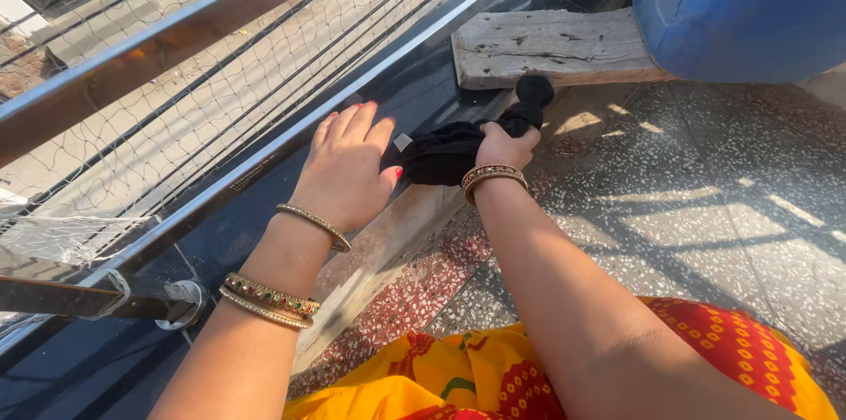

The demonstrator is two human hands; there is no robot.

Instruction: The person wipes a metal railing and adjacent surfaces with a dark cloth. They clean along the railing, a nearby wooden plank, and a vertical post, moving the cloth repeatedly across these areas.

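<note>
Cloth: we see a twisted black cloth (458, 148) on the dark stone ledge (423, 89), its long axis running from beside our left thumb up and right toward the worn wooden plank (551, 45).
Right hand: our right hand (502, 145) has its fingers clamped round the cloth's middle, wrist bent down.
Left hand: our left hand (348, 164) lies flat on the ledge, fingers together, thumb touching the cloth.
Edges: steel railing (264, 151) with netting borders the ledge's far side.
Open room: speckled terrazzo floor (705, 200) right of the ledge; a blue drum (740, 6) stands beyond the plank.
</note>
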